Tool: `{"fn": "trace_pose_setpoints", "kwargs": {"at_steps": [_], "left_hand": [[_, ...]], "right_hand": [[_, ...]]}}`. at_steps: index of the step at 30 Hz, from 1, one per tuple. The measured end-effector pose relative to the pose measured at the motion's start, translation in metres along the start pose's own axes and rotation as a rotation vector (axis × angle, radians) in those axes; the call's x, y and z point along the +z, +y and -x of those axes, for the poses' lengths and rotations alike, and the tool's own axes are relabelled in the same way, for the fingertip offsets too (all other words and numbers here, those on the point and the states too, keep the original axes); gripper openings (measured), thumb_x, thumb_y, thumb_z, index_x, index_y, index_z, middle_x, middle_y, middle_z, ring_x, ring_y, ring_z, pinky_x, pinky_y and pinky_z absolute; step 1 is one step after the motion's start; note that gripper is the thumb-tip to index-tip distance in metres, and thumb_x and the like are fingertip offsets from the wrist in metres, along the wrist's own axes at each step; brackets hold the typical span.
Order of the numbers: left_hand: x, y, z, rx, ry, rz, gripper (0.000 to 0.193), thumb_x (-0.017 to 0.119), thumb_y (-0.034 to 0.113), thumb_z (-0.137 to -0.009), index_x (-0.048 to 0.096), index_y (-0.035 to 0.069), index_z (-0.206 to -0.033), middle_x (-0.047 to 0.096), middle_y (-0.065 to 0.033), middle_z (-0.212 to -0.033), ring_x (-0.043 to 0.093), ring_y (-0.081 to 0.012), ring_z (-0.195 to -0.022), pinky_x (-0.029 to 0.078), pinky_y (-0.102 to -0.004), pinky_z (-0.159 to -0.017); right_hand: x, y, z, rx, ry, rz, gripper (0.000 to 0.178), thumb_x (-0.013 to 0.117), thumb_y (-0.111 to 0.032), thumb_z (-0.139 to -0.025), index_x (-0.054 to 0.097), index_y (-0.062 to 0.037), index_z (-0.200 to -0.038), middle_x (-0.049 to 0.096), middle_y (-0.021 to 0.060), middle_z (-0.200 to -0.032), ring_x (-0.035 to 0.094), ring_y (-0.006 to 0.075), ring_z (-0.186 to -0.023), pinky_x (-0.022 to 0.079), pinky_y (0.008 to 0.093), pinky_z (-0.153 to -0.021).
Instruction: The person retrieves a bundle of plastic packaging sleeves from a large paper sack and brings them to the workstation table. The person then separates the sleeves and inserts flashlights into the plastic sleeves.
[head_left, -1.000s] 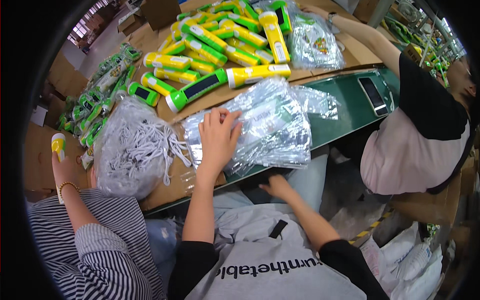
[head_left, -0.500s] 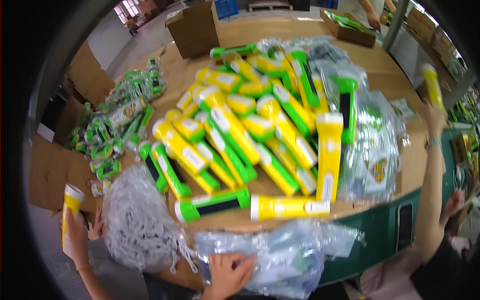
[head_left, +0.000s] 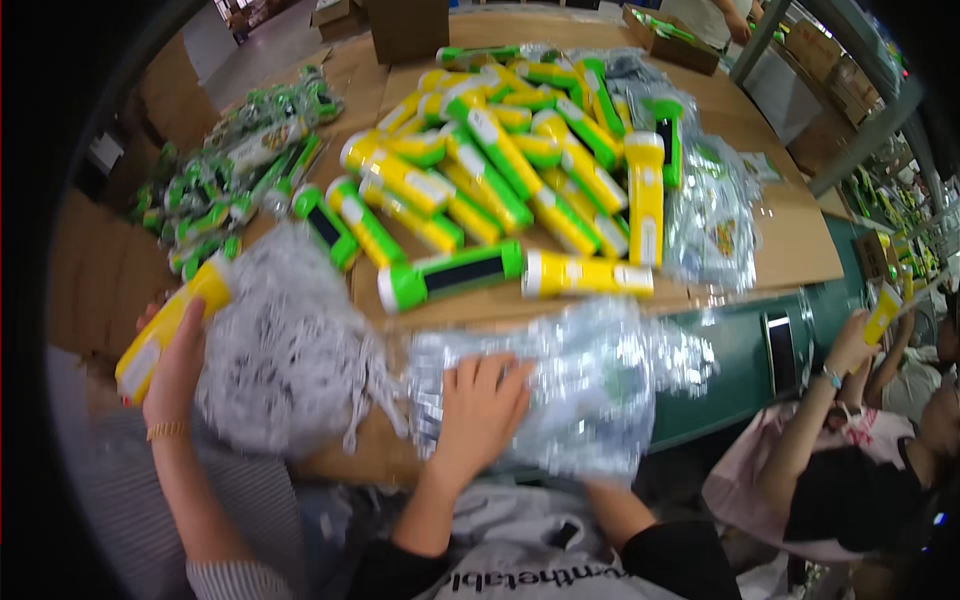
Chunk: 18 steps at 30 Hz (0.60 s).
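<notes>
Clear plastic bags (head_left: 590, 385), a crinkled stack of them, lie at the near edge of the cardboard-covered table (head_left: 790, 240), right in front of me. From the head view, my left hand (head_left: 480, 405) rests flat on the left part of that stack, fingers (head_left: 478, 372) spread a little and pressing down on the film, holding nothing. My right hand is hidden: only the forearm shows, running up under the near edge of the stack, so I cannot tell how its fingers stand.

Just left of the bags sits a heap of white cords (head_left: 290, 345), touching the stack's edge. A co-worker's hand (head_left: 180, 365) beside that heap grips a yellow flashlight (head_left: 170, 325). Beyond my bags, a green flashlight (head_left: 450, 275) and a yellow one (head_left: 588, 275) lie end to end, and behind them spreads a big pile of yellow and green flashlights (head_left: 520, 150). Packaged green items (head_left: 240, 170) lie at the far left. To the right, another person's hand (head_left: 850, 345) lifts a small yellow flashlight (head_left: 883, 312), near a dark phone (head_left: 780, 350) on the green surface.
</notes>
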<state>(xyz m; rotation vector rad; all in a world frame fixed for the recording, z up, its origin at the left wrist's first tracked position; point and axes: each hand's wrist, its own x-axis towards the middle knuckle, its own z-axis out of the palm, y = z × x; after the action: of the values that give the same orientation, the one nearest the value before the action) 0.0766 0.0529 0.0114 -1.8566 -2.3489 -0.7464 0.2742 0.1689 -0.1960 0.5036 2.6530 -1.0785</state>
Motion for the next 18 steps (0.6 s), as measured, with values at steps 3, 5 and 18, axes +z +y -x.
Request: {"fn": "trace_pose_setpoints", "kwargs": {"at_steps": [3,5,18], "left_hand": [[-0.016,0.0,0.022,0.089,0.111,0.182,0.036,0.067,0.013,-0.083,0.062,0.012,-0.119,0.059,-0.0055,-0.11,0.052,-0.0281,-0.101,0.039,-0.0421,-0.084],[-0.036,0.019,0.026,0.201,0.14,0.289,0.035,0.065,0.01,-0.084,0.061,0.01,-0.119,0.061,-0.0071,-0.108,0.053,-0.0302,-0.096,0.039,-0.0416,-0.083],[-0.226,0.099,0.087,1.443,0.37,0.766,0.046,0.049,0.031,-0.102,0.04,0.025,-0.147,0.058,-0.002,-0.131,0.053,-0.0123,-0.114,0.038,-0.0426,-0.087]], "right_hand": [[0.027,-0.07,0.05,0.109,-0.005,0.053,0.046,0.058,-0.04,-0.092,0.062,-0.0088,-0.125,0.068,0.0168,-0.114,0.064,0.0327,-0.104,0.048,0.044,-0.091],[0.003,-0.08,0.1,-0.299,-0.65,-0.09,0.037,0.053,-0.023,-0.096,0.061,-0.0102,-0.129,0.068,0.0178,-0.106,0.065,0.0326,-0.099,0.049,0.0431,-0.086],[-0.219,-0.32,0.293,-1.545,0.622,0.016,0.05,0.056,-0.013,-0.096,0.049,-0.0254,-0.144,0.067,-0.002,-0.098,0.058,0.0105,-0.081,0.042,0.0253,-0.077]]}}
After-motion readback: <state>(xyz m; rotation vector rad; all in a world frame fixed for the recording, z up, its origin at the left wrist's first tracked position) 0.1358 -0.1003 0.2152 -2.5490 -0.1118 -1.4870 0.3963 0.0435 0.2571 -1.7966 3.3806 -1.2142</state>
